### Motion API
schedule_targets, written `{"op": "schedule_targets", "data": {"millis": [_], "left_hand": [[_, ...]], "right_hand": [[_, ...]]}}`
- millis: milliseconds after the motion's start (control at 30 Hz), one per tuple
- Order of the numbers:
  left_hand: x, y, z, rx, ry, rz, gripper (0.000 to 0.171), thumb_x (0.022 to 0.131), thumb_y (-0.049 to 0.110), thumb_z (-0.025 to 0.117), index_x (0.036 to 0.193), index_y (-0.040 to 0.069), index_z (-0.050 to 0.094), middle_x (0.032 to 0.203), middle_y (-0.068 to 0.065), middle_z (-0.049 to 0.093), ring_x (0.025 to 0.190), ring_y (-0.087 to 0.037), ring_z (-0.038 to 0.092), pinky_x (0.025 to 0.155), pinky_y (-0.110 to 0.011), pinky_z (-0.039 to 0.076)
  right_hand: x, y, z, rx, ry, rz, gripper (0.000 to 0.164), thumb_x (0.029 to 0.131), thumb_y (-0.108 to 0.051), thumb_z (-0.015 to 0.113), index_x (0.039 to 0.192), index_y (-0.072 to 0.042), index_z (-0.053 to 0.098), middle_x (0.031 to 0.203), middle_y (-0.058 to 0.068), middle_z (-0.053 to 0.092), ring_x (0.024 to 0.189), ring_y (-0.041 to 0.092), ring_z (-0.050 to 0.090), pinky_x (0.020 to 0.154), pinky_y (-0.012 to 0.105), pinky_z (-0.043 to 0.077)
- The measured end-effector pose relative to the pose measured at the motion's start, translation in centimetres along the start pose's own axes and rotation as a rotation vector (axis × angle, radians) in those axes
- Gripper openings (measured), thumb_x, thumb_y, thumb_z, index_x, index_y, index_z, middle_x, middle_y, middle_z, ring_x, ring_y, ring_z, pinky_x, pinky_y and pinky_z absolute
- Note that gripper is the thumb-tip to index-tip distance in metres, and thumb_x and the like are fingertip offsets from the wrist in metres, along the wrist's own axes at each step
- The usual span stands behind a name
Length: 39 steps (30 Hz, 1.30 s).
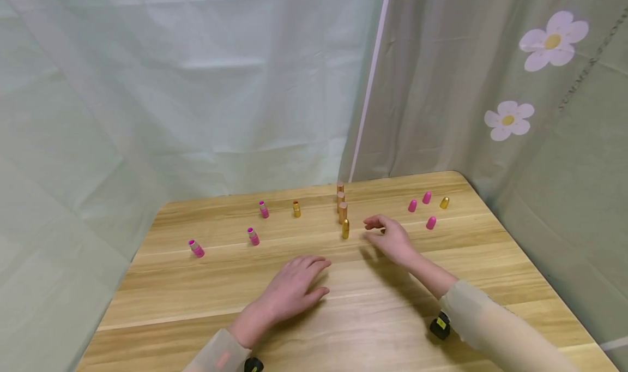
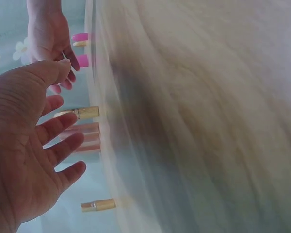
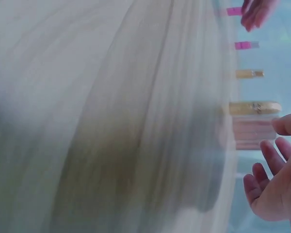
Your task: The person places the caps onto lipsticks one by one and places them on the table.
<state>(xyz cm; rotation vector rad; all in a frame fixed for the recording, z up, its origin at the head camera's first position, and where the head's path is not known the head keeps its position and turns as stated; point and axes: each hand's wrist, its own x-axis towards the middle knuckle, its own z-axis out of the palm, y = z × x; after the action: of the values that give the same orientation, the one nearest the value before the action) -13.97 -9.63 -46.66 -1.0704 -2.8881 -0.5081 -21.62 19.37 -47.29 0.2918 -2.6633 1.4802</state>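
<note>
My left hand (image 1: 294,287) hovers low over the front middle of the table, fingers spread and holding nothing. To the right of a gold bullet-shaped lipstick tube (image 1: 345,229), my right hand (image 1: 390,242) has its fingers loosely bent, thumb apart from them. In the right wrist view that gold tube (image 3: 254,108) stands upright just beyond the fingertips, and no object shows in the hand. Three copper-coloured tubes (image 1: 343,213) stand in a line behind the gold one. A small dark gold patch (image 1: 382,231) shows between the right thumb and fingers, mostly hidden.
Left of the row stand an uncapped gold tube base (image 1: 296,209) and three pink bases (image 1: 253,237) with silver collars. Three pink bullet-shaped caps (image 1: 431,223) and a gold cap (image 1: 444,203) stand at the right. A curtain (image 1: 275,88) hangs behind the wooden table (image 1: 162,301).
</note>
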Motion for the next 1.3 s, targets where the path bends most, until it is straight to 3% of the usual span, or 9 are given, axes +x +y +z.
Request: {"op": "schedule_targets", "data": {"millis": [200,400,533,633,767,833,933,1067,1300], "left_hand": [[0.6,0.6,-0.3,0.004,-0.017,0.013,0.058,0.1,0.043,0.066,0.149,0.016,0.052,0.147,-0.001,0.054,0.135,-0.023,0.049,0.115,-0.047,0.036],[1.5,1.5,-0.5,0.025,-0.014,0.046,0.058,0.1,0.043,0.065,0.149,0.016,0.052,0.147,-0.001,0.054,0.134,-0.023,0.05,0.113,-0.046,0.038],[2.5,2.5,-0.6,0.027,-0.017,0.068,0.058,0.1,0.042,0.066,0.149,0.017,0.052,0.146,-0.002,0.054,0.135,-0.024,0.05,0.113,-0.046,0.039],[3.2,3.3,-0.7,0.039,-0.02,0.092,0.057,0.1,0.042,0.065,0.149,0.018,0.052,0.146,-0.001,0.055,0.135,-0.023,0.051,0.113,-0.045,0.039],[4.2,4.3,-0.4,0.061,-0.023,0.141,0.057,0.101,0.042,0.064,0.15,0.017,0.051,0.144,-0.002,0.056,0.134,-0.023,0.051,0.114,-0.043,0.038],[4.5,4.8,-0.2,0.065,-0.029,0.161,0.058,0.101,0.042,0.064,0.151,0.016,0.05,0.144,-0.002,0.056,0.134,-0.022,0.051,0.115,-0.042,0.037],[5.0,5.3,0.3,0.062,-0.052,0.175,0.059,0.101,0.042,0.064,0.151,0.016,0.05,0.145,-0.002,0.056,0.135,-0.022,0.05,0.115,-0.042,0.037],[5.4,5.7,1.0,0.054,-0.093,0.179,0.059,0.101,0.042,0.064,0.152,0.017,0.049,0.146,-0.002,0.055,0.137,-0.021,0.048,0.115,-0.042,0.036],[6.2,6.4,2.1,0.056,-0.111,0.212,0.057,0.101,0.042,0.063,0.151,0.017,0.051,0.145,0.0,0.056,0.135,-0.018,0.049,0.114,-0.039,0.037]], "right_hand": [[-0.7,0.4,-3.4,-0.034,0.053,-0.067,0.03,0.093,-0.009,0.075,0.121,0.0,0.068,0.109,0.013,0.073,0.109,0.034,0.064,0.099,0.053,0.047],[-1.1,0.5,-7.4,-0.041,0.12,-0.033,0.03,0.097,-0.012,0.071,0.123,0.003,0.066,0.113,0.018,0.071,0.111,0.033,0.063,0.098,0.051,0.046],[-1.0,1.1,-10.3,-0.02,0.17,0.032,0.037,0.1,-0.022,0.068,0.127,0.003,0.064,0.121,0.02,0.068,0.106,0.029,0.063,0.089,0.031,0.052],[-0.9,1.9,-12.2,-0.006,0.221,0.087,0.044,0.101,-0.031,0.066,0.131,0.002,0.063,0.124,0.02,0.066,0.102,0.017,0.063,0.077,0.016,0.05],[-0.6,3.7,-14.2,-0.008,0.302,0.151,0.047,0.102,-0.034,0.064,0.132,0.001,0.062,0.122,0.018,0.065,0.096,0.0,0.057,0.077,0.012,0.045],[-0.4,4.8,-14.9,-0.007,0.338,0.182,0.045,0.102,-0.031,0.063,0.132,0.002,0.061,0.12,0.018,0.064,0.093,-0.002,0.055,0.076,0.013,0.045],[-0.1,6.4,-15.6,-0.025,0.365,0.239,0.044,0.102,-0.026,0.063,0.133,0.005,0.06,0.118,0.02,0.063,0.09,0.001,0.054,0.071,0.012,0.045],[0.6,8.2,-15.8,-0.072,0.339,0.337,0.048,0.101,-0.025,0.061,0.137,0.007,0.056,0.123,0.025,0.062,0.093,0.014,0.057,0.072,0.018,0.045],[2.1,9.6,-15.7,-0.144,0.274,0.42,0.055,0.101,-0.025,0.058,0.143,0.01,0.049,0.13,0.03,0.058,0.113,0.039,0.057,0.088,0.039,0.047]]}}
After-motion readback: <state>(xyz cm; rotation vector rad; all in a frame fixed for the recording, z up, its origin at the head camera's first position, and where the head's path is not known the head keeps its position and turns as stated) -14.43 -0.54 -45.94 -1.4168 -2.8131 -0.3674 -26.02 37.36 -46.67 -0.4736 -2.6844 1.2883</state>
